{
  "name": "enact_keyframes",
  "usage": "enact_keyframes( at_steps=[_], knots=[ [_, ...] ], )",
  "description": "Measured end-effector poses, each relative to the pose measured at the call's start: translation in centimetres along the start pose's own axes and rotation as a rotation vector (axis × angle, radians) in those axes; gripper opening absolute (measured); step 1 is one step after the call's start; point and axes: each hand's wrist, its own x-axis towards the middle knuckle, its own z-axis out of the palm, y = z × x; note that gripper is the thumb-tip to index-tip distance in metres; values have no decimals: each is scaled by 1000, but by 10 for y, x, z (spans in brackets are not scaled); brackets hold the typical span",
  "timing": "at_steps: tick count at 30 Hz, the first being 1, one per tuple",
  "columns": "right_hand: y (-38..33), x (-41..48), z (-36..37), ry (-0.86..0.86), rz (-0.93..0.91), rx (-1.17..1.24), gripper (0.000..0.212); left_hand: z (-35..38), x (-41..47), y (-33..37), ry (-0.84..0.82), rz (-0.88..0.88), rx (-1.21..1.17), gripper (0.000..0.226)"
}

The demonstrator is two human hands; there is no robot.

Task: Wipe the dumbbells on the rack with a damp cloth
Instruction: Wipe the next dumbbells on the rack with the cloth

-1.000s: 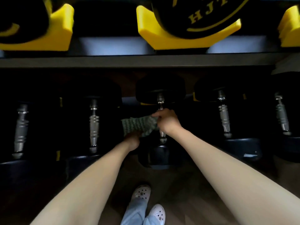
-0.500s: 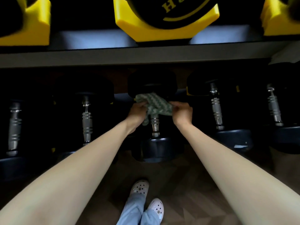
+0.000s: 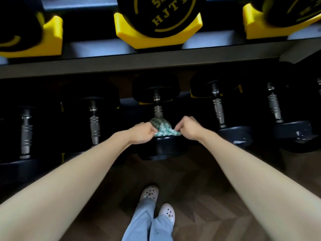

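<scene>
The fingers (image 3: 152, 132) of my left hand (image 3: 141, 134) are curled and pinch one end of the cloth (image 3: 162, 127). Those of my right hand (image 3: 189, 128) are curled in the same way on the other end. The cloth, green and white, lies over the metal handle (image 3: 158, 111) of the middle dumbbell (image 3: 156, 101) on the lower shelf of the rack (image 3: 139, 66). It is close to the front edge of the shelf, just where the handle meets the front weight (image 3: 163, 150). So it sits like a strap over the bar, with one side in each hand.

To do this step well, I think I should hold the cloth tight between both hands and pull the ends by turns. Then it rubs around the bar and not only on top. The handle has grooves, and dirt probably collects in them, so slow strokes with some pressure are better than fast ones. After that I would slide the strap toward the back edge of the shelf, up to the far weight (image 3: 155, 87), without lifting it. The neighbour dumbbells (image 3: 218, 108) stand near on both sides, so my knuckles may knock them if I pull too wide.
</scene>
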Motion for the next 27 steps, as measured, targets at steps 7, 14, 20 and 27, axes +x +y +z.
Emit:
enact_keyframes(
  at_steps=[7,14,20,27],
  knots=[
    [26,-51,27,213,-228,-131,40,36,-35,13,181,80,415,34],
    [51,-91,53,86,-276,-326,33,75,-64,24,186,17,614,75],
    [38,-126,49,-9,-158,-325,44,75,-77,34,89,-15,571,46],
    [53,-150,-4,223,134,30,33,25,-66,78,230,3,168,11]
  ],
)
